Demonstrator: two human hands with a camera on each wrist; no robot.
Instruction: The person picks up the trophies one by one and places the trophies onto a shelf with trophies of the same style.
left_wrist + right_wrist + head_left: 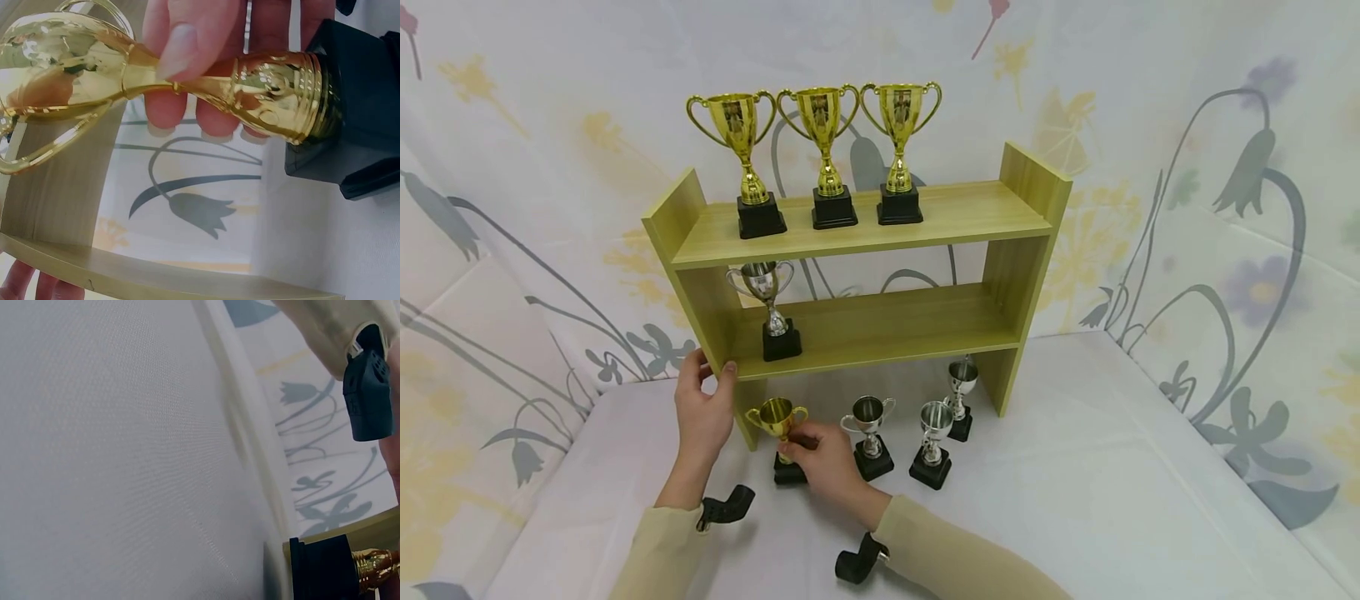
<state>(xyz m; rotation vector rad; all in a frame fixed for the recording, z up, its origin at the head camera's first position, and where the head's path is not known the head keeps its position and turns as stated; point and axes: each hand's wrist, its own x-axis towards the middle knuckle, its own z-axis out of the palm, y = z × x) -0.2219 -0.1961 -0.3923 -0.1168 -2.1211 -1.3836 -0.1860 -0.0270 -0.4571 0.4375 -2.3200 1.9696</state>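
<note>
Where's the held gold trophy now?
In the head view, the gold trophy is lower left of centre, in the right hand, left of a silver trophy.

Held trophy (pixel 779 423) in every view

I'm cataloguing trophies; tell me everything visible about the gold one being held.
The shiny gold, metallic-looking trophy cup has two handles, a bowl, narrow stem, ringed foot and square black base. It is roughly upright, near the left end of the pale wooden shelf unit. The person's right grip pinches its stem. Whether its base touches the white cloth is unclear.
</note>
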